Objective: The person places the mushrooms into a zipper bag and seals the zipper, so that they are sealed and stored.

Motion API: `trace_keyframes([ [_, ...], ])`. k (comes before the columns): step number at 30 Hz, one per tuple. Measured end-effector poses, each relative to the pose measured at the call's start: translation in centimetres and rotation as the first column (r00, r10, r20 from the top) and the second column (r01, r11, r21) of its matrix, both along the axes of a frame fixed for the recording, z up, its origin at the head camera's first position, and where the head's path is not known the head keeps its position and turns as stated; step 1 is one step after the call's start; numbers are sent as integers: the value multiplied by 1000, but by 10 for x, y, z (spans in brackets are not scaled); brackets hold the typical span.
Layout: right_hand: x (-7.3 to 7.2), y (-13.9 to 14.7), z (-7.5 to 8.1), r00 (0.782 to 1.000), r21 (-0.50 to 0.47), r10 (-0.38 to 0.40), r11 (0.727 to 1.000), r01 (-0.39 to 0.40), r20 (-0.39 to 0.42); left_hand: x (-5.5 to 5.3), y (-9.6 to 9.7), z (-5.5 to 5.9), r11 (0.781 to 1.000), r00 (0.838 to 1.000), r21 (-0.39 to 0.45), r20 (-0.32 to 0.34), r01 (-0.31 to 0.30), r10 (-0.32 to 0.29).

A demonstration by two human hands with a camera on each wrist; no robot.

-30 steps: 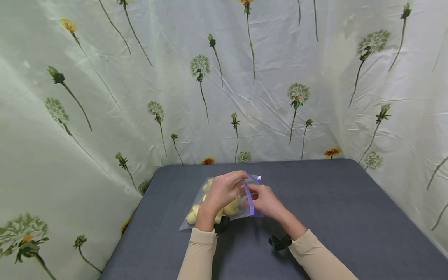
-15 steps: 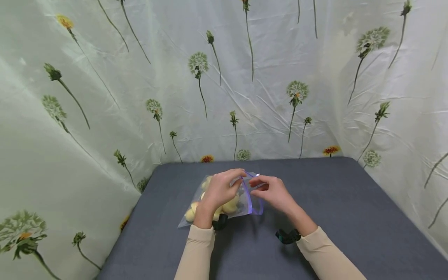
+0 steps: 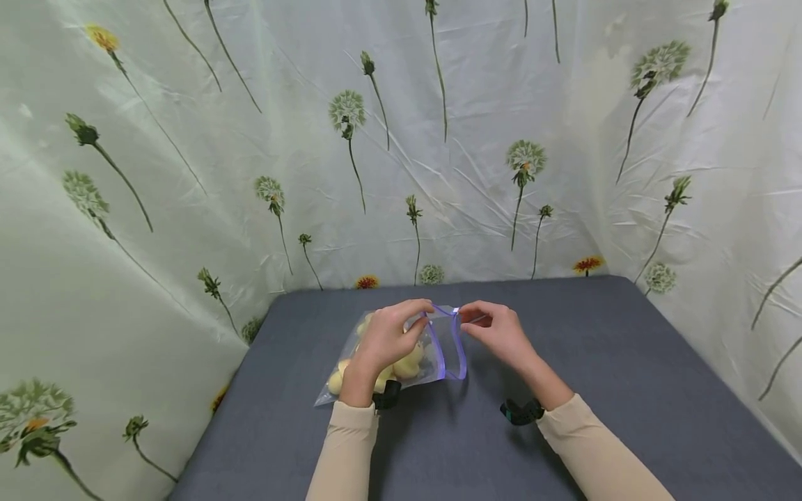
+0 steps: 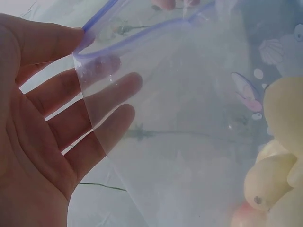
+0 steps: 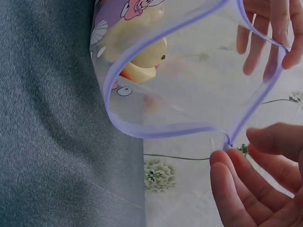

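A clear zip bag (image 3: 432, 351) with purple edging lies on its side on the table, its mouth gaping toward the right. Inside are several pale yellow rounded toys (image 5: 149, 52); one shows a dark eye-like spot and an orange part. My left hand (image 3: 388, 337) pinches one side of the purple rim (image 4: 137, 35) between thumb and forefinger, the other fingers spread behind the clear plastic. At the far corner of the mouth, my right hand (image 3: 501, 334) has its fingertips on the small zip slider (image 5: 228, 145). Printed cartoon figures show on the bag's wall.
The dark grey table (image 3: 595, 376) carries the bag near its far middle. A white curtain (image 3: 476, 195) printed with dandelions hangs behind and at both sides. Dark straps (image 3: 522, 412) sit on the wrists, below beige sleeves.
My right hand has come out of the bag's mouth and moved up to the slider corner. The mouth gapes wider. My left hand keeps its pinch on the rim.
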State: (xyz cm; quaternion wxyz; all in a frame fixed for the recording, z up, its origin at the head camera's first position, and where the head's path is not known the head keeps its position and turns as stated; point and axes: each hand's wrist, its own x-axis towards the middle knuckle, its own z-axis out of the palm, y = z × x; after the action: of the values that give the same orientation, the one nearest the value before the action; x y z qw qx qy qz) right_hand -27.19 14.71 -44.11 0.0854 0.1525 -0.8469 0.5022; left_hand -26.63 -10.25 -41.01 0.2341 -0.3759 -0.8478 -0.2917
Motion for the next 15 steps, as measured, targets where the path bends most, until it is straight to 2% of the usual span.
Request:
trace_keyframes([
  [7,-8,0,-2,998,-49,-52,997,54,45,1,1,3,999,1000,-51,-28,12,-14],
  [15,-17,-7,-16,993,-127,-17,991,32,121,6,-7,-4,996,999,-87,-49,16,-20],
])
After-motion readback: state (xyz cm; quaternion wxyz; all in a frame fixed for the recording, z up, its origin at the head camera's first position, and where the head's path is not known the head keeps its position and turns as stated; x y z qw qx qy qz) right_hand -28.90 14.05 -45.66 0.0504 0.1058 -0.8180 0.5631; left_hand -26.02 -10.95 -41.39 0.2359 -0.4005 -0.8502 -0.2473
